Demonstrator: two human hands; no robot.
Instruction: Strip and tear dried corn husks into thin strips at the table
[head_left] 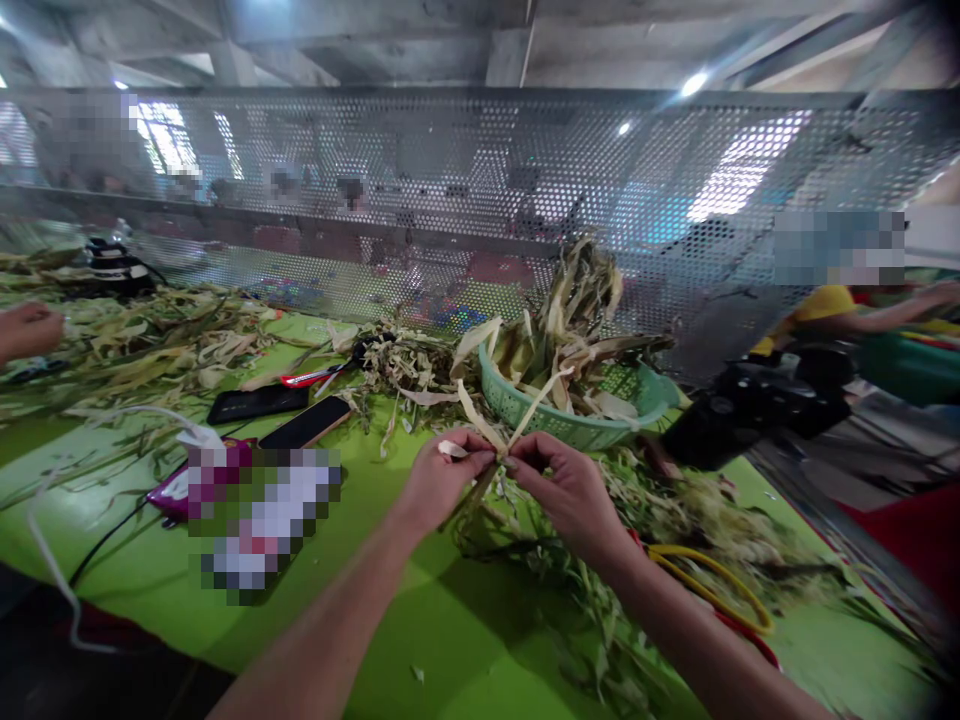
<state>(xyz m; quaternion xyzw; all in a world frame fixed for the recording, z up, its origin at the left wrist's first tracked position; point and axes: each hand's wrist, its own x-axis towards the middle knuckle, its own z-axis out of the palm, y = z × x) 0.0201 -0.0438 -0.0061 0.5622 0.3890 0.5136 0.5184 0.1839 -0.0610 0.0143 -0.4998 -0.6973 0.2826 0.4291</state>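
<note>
Pale dried corn husk strips (480,415) rise in a V from between my two hands, above the green table. My left hand (446,475) pinches them from the left, its thumb and fingers closed. From the right, my right hand (559,480) pinches the same strips, its fingertips almost touching the left ones. Darker strands hang below the fingers. Just behind stands a green plastic basket (585,430) heaped with dried corn husks (577,330). What lies exactly under the fingertips is hidden.
On the green table (360,600) lie a phone (306,424), a black case (257,403), a red cutter (311,376), a purple box (202,480) with cables and yellow-handled scissors (720,575). Husk scraps spread around. A perforated metal screen (420,200) stands behind. Another person's hand (30,330) is at left.
</note>
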